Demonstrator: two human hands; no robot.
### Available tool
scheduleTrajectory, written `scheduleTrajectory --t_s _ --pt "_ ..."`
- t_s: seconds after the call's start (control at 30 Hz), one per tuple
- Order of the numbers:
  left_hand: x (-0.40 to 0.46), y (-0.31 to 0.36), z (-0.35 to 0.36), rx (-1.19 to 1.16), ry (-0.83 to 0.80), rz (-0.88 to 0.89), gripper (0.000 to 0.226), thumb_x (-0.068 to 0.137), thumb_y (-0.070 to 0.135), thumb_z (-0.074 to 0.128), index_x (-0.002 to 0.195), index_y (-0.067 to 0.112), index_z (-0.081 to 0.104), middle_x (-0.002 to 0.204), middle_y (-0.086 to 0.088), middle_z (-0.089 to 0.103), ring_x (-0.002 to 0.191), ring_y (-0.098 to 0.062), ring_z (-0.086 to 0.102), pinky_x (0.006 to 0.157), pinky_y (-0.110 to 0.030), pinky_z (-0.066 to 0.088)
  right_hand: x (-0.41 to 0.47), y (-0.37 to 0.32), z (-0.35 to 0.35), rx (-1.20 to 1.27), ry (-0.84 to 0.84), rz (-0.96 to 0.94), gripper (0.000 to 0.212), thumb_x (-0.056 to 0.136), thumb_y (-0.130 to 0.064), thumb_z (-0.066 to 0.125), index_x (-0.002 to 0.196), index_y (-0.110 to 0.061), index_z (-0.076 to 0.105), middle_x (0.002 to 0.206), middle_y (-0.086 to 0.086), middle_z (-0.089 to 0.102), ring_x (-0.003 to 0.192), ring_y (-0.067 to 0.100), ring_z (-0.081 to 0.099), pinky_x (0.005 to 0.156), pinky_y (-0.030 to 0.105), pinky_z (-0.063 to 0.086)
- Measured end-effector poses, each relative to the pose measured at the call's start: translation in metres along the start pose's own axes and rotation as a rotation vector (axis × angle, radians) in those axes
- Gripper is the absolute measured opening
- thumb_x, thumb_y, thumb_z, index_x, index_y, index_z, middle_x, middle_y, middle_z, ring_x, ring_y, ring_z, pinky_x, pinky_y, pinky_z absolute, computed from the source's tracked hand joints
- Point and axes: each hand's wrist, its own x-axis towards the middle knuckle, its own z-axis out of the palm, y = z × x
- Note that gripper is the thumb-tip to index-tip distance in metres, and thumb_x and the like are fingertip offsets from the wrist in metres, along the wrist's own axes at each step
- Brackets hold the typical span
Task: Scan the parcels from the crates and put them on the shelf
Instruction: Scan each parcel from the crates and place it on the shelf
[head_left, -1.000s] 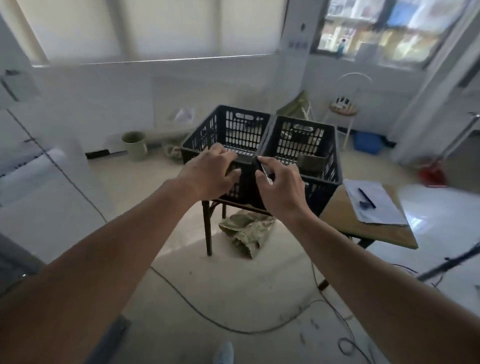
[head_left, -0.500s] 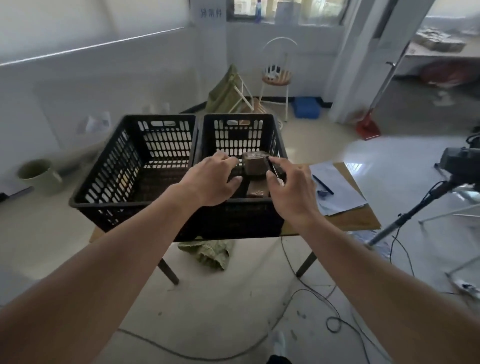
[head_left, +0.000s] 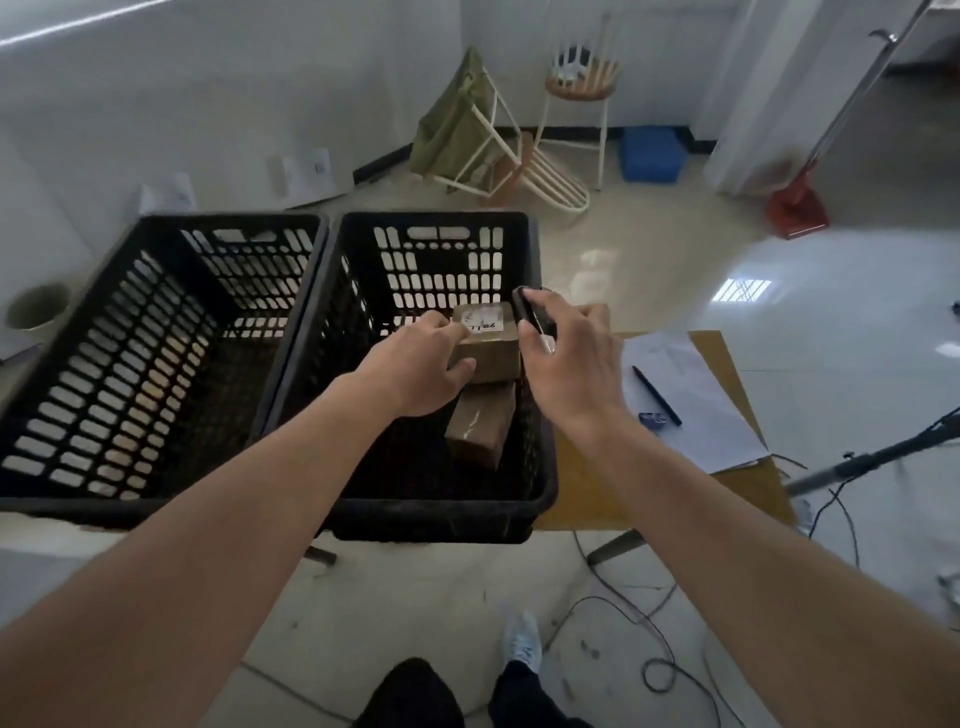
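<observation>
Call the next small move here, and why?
Probably bring the black handheld scanner in the right hand over the white label on the upper brown cardboard parcel. The left hand grips that parcel inside the right black plastic crate, label facing up, and the scanner sits just beside it. A second brown parcel lies below.

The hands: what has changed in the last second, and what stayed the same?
The left hand reached into the right crate and took hold of the labelled parcel. The right hand still holds the scanner beside it. The second parcel lies unmoved.
</observation>
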Motion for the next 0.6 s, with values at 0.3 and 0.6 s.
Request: scheduleTrajectory --t_s 0.3,0.6 --pt "0.092 -0.016 0.029 -0.026 -0.085 -0.031 0.049 0.107 0.049 0.047 0.150 0.026 0.053 0.148 -0.007 0.048 0.127 -0.030 0.056 0.093 -0.042 0.049 0.074 0.019 0.027 -0.001 -0.036 0.031 0.043 0.108 -0.043 0.056 0.151 -0.047 0.053 0.123 0.004 0.049 0.106 0.030 0.053 0.095 0.033 0.040" --pt "0.150 -0.033 0.074 -0.080 -0.262 -0.131 0.051 0.108 0.050 0.046 0.150 0.022 0.050 0.158 -0.021 0.031 0.121 -0.037 0.059 0.100 -0.047 0.054 0.103 0.025 0.047 -0.032 -0.033 0.097 0.043 0.109 -0.043 0.055 0.152 -0.044 0.052 0.127 0.004 0.048 0.109 0.029 0.050 0.095 0.032 0.038"
